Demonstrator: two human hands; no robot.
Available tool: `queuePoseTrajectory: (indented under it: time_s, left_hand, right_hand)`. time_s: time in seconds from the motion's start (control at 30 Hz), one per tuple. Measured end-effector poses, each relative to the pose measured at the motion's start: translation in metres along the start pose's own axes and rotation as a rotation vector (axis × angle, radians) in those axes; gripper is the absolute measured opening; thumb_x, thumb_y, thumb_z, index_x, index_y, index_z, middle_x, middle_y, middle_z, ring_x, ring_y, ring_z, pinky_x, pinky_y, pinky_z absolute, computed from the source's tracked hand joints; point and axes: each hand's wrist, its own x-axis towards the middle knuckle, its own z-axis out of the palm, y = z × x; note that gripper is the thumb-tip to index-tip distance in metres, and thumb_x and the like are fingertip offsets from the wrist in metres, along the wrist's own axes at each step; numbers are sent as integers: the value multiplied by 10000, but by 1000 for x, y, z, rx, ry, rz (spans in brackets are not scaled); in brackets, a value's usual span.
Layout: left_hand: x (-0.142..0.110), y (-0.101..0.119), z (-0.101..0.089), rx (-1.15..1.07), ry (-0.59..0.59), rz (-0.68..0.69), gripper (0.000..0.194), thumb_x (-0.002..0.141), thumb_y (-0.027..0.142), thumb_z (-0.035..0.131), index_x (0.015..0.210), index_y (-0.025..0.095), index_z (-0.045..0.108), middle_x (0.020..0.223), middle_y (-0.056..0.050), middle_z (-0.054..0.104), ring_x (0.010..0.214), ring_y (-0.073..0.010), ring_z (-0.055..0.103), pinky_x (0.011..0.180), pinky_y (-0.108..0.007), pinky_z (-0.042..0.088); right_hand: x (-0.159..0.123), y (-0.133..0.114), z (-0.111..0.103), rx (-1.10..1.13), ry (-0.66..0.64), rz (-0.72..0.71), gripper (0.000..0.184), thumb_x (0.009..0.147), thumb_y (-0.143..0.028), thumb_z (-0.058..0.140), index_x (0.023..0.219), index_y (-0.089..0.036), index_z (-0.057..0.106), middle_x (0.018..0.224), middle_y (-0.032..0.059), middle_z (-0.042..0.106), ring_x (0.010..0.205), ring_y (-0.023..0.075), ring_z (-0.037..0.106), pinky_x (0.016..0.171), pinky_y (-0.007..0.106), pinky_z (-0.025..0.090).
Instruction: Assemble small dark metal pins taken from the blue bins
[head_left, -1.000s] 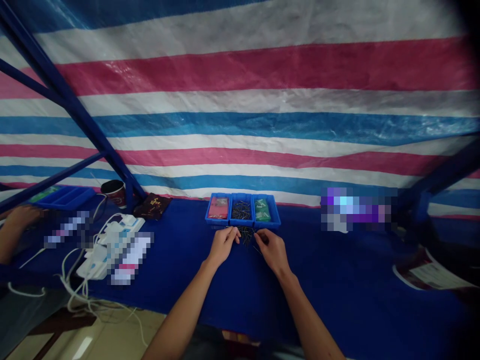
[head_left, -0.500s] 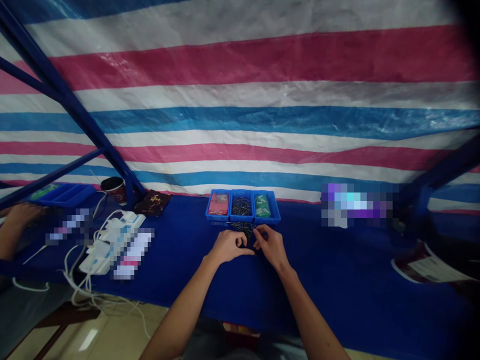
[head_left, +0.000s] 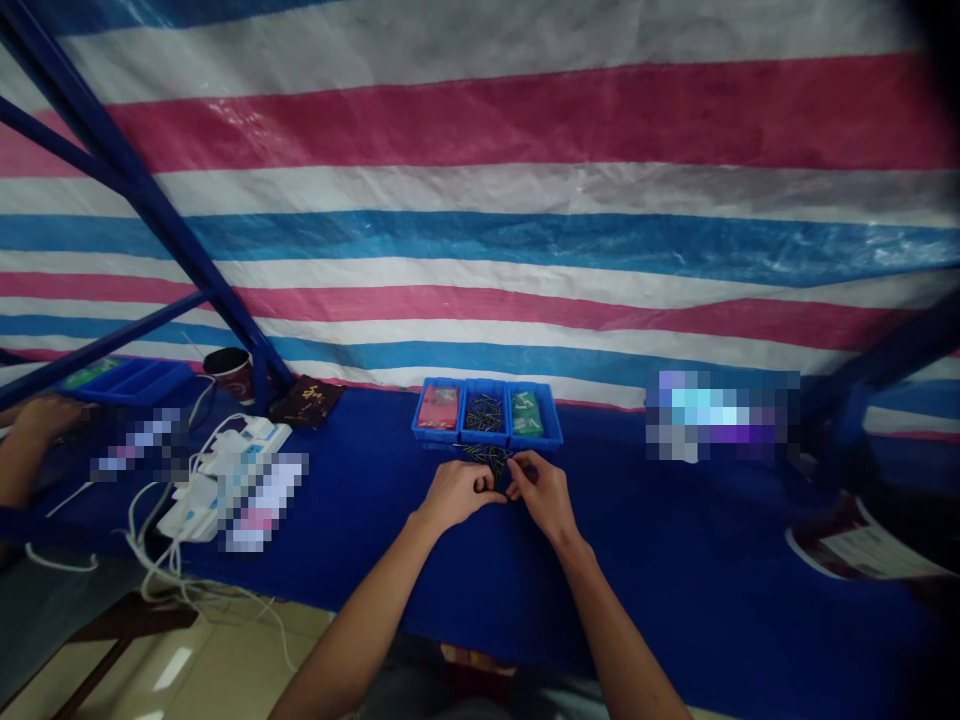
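Nearest to us, on a table (head_left: 645, 570) covered in blue cloth, our left hand (head_left: 454, 495) and right hand (head_left: 541, 497) meet just in front of a blue three-compartment parts tray (head_left: 486, 441). Between the hands, touching them and just in front of the tray, lies a loose heap of thin dark metal pins (head_left: 486, 458). The fingers (head_left: 480, 482) of both hands curl inward and are drawn close together over the heap; we cannot tell whether they pinch a pin. In the tray, red packets fill the left compartment, more pins the middle and green packets the right.

Left of the tray sit a white power strip (head_left: 251, 436) with tangled cables, then a dark pouch (head_left: 306, 400) and a paper cup (head_left: 229, 372). Farther left are a second blue tray (head_left: 131, 380) and a co-worker's hand (head_left: 45, 418). Behind the tray hangs a striped tarpaulin (head_left: 480, 240).
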Motion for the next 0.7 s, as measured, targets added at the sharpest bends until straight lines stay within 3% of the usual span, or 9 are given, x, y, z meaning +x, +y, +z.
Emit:
queuePoseTrajectory:
  time_s: [0.4,0.7]
  left_hand:
    - [2,-4,4,-51,158,-44,164,801,368,784,806,221,712,737,15,651,649,-131,557,607,-243,350]
    - [1,-1,2,-35,197,-45,102,847,326,741,865,231,710,824,-1,683,705,-145,599,639,-237,387]
  right_hand:
    - [0,-2,0,-30,8,11,439,877,-636,588,904,-201,643,657,51,712,569,236,712,564,315,573]
    - [0,1,0,-98,44,-62,335,919,-527,574,932,-207,670,791,69,744,712,242,731,667,322,577]
